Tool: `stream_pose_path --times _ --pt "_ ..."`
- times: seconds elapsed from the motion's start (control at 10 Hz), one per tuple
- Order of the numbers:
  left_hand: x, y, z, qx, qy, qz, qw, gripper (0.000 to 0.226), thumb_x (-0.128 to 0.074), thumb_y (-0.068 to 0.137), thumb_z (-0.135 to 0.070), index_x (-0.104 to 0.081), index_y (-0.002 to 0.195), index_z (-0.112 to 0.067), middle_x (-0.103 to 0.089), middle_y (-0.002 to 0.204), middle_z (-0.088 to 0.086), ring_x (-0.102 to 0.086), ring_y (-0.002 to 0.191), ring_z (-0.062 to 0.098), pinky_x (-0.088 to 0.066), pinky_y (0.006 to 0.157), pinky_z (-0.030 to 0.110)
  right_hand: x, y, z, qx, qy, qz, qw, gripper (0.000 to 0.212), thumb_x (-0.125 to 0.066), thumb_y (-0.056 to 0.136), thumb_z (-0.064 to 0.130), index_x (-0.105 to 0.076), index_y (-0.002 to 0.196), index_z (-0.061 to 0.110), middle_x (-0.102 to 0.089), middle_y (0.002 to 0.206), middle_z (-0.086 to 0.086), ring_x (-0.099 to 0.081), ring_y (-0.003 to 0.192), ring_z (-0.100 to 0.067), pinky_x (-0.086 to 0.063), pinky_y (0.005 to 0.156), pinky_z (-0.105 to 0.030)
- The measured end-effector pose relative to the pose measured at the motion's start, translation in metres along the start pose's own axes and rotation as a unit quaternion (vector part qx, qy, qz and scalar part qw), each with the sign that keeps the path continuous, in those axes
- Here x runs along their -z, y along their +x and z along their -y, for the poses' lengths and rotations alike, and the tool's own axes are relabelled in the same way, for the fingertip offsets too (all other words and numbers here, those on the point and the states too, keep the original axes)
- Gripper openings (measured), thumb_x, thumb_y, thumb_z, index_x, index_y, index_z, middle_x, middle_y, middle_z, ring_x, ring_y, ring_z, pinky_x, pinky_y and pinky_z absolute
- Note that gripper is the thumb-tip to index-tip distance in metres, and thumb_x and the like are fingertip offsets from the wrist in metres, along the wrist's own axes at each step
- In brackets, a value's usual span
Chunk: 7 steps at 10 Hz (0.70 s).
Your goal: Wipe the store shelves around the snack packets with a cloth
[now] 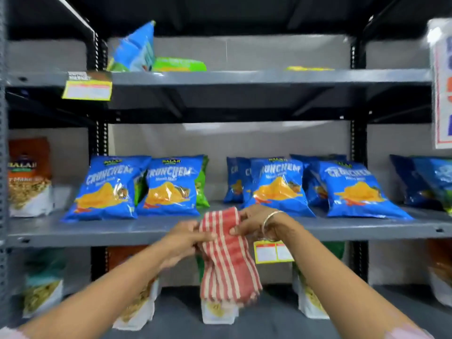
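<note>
A red and cream striped cloth [228,260] hangs in front of the middle grey shelf [97,231]. My left hand [183,238] grips its left edge and my right hand [256,222], with a bangle on the wrist, pinches its upper right edge. Both hands are just in front of the shelf's front lip, at a gap between the packets. Several blue snack packets [110,189] lean in a row on that shelf, two left of the gap and more right of it [278,187].
A green packet [201,182] stands behind the blue ones. An orange and white packet [29,177] sits in the left bay. The upper shelf [244,77] holds blue and green packets [137,50]. Yellow price tags [88,90] [272,252] hang from the shelf lips. White packets [137,307] stand below.
</note>
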<state>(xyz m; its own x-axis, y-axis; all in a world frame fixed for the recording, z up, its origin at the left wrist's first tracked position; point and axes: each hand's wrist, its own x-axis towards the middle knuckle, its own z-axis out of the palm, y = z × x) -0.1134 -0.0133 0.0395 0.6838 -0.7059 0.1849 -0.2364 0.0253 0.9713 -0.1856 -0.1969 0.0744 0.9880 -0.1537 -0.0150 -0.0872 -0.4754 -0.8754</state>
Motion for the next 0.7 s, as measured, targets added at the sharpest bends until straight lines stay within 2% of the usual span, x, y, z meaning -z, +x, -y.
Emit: stream_pose_path --times 0.1,0.2,0.3,0.4,0.5,0.6,0.7 --pt "0.016 0.037 -0.035 -0.028 -0.015 -0.091 0.995 0.033 -0.066 0.081 0.000 -0.057 0.112 0.004 -0.067 0.106 0.018 -0.065 0.094 0.026 -0.053 0.081 0.039 0.011 0.020 0.043 0.025 0.063 -0.089 0.994 0.004 -0.068 0.082 -0.005 -0.066 0.082 -0.001 -0.069 0.061 0.000 -0.064 0.056 -0.010 -0.055 0.053 -0.021" --pt "0.023 0.074 -0.049 -0.029 -0.031 -0.132 0.990 0.023 -0.068 0.080 0.001 -0.057 0.100 0.002 -0.066 0.089 0.013 -0.063 0.081 0.024 -0.051 0.086 0.043 0.024 0.059 0.059 0.013 0.088 -0.179 0.980 0.025 -0.070 0.079 -0.008 -0.056 0.063 0.005 -0.064 0.046 -0.002 -0.059 0.046 -0.013 -0.052 0.059 -0.029" --pt "0.025 0.111 -0.046 -0.015 -0.036 -0.157 0.987 0.019 -0.068 0.079 0.002 -0.055 0.091 -0.004 -0.064 0.090 0.014 -0.061 0.085 0.026 -0.050 0.085 0.041 0.030 0.092 0.054 -0.014 0.066 -0.257 0.964 0.019 -0.076 0.076 0.000 -0.063 0.089 -0.001 -0.069 0.089 -0.018 -0.063 0.077 -0.023 -0.053 0.080 -0.035" --pt "0.022 0.141 -0.028 0.006 0.021 -0.191 0.981 0.021 -0.072 0.077 -0.002 -0.051 0.077 -0.004 -0.061 0.090 0.018 -0.059 0.083 0.027 -0.051 0.069 0.033 0.034 0.118 0.031 -0.045 0.036 -0.297 0.953 0.029 -0.079 0.074 0.006 -0.059 0.096 0.005 -0.068 0.111 -0.019 -0.063 0.096 -0.022 -0.052 0.090 -0.037" --pt "0.013 0.159 -0.010 0.021 0.115 -0.206 0.971 0.023 -0.075 0.076 -0.008 -0.056 0.078 0.005 -0.061 0.085 0.022 -0.060 0.076 0.029 -0.050 0.061 0.030 0.033 0.123 0.008 -0.067 -0.059 -0.310 0.947 0.010 -0.068 0.083 0.012 -0.060 0.081 0.007 -0.065 0.104 -0.017 -0.062 0.097 -0.020 -0.050 0.096 -0.035" --pt "0.004 0.165 0.001 0.030 0.337 -0.216 0.916 0.041 -0.071 0.081 -0.024 -0.056 0.105 0.006 -0.063 0.110 0.022 -0.059 0.102 0.033 -0.048 0.082 0.037 0.037 0.119 0.002 -0.040 -0.129 -0.317 0.939 0.028 -0.058 0.090 0.008 -0.063 0.116 -0.002 -0.065 0.122 -0.017 -0.061 0.116 -0.028 -0.048 0.098 -0.033" --pt "0.002 0.162 -0.003 -0.049 0.495 -0.316 0.808 0.046 -0.061 0.086 -0.033 -0.044 0.120 -0.006 -0.052 0.127 0.013 -0.047 0.116 0.030 -0.043 0.091 0.039 0.035 0.091 0.030 0.163 0.052 -0.307 0.936 0.015 -0.066 0.078 -0.006 -0.076 0.086 0.003 -0.072 0.085 -0.014 -0.069 0.089 -0.031 -0.056 0.083 -0.038"
